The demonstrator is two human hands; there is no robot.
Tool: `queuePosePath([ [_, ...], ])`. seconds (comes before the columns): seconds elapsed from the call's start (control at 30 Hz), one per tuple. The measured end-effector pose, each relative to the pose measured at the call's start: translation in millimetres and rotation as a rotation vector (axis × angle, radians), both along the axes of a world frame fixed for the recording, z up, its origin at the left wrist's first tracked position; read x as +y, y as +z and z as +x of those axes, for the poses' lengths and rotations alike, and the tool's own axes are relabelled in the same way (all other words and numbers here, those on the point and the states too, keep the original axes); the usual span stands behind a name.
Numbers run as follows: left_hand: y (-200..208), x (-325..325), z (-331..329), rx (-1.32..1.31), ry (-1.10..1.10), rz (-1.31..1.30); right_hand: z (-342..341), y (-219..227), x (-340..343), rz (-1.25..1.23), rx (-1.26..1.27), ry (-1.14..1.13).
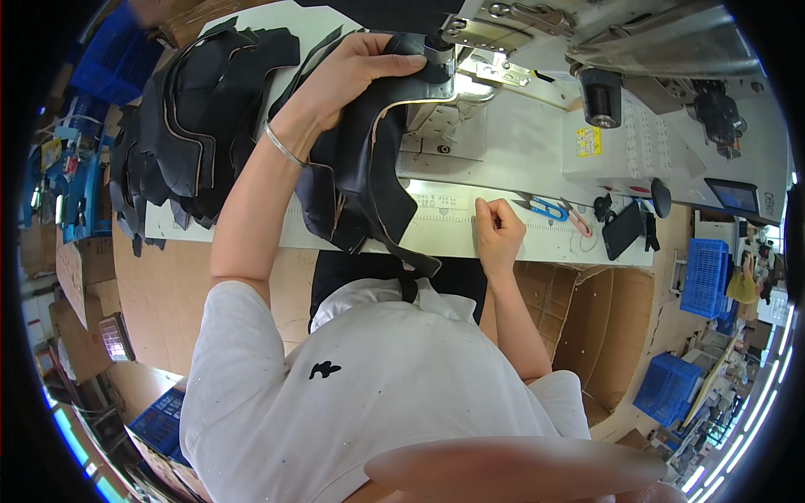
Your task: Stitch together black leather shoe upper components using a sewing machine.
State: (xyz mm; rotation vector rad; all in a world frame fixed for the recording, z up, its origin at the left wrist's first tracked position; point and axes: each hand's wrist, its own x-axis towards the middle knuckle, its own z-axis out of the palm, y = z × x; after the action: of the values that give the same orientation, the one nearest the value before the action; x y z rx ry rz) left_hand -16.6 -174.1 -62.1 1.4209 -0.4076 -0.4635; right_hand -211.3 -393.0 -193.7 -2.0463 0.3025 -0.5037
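Observation:
My left hand [369,65] grips the upper end of a black leather piece [359,142], thumb on top. That end lies at the foot of the sewing machine [495,71], and a pale edge runs along the piece. Its lower part drapes over more black pieces, and a narrow strip hangs past the table's near edge. By that edge my right hand [501,230] is curled closed, apart from the leather; whatever its fingers hold, if anything, is hidden. To its right lie blue-handled scissors [549,210] and a pink-handled cutting tool [579,221].
Stacked black leather pieces [189,117] cover the table's left side. A dark phone-like slab [623,231] lies at the right end of the white table [453,239]. Below stands an open cardboard box [608,327]. Blue crates [704,277] are on the right.

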Motion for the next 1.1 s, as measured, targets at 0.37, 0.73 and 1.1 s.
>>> queuePosePath([
  [0.37, 7.9, -3.3, 2.0, -0.024, 0.103, 0.056, 0.4, 0.6, 0.4, 0.007, -0.004, -0.007],
  [0.73, 5.7, -3.8, 6.4, 0.012, 0.142, 0.030, -0.7, -1.6, -1.4, 0.019, -0.002, 0.005],
  [1.1, 0.1, -7.5, -10.3, 0.026, 0.228, -0.077, 4.4, 78.4, 27.5, -0.009, -0.102, 0.173],
])
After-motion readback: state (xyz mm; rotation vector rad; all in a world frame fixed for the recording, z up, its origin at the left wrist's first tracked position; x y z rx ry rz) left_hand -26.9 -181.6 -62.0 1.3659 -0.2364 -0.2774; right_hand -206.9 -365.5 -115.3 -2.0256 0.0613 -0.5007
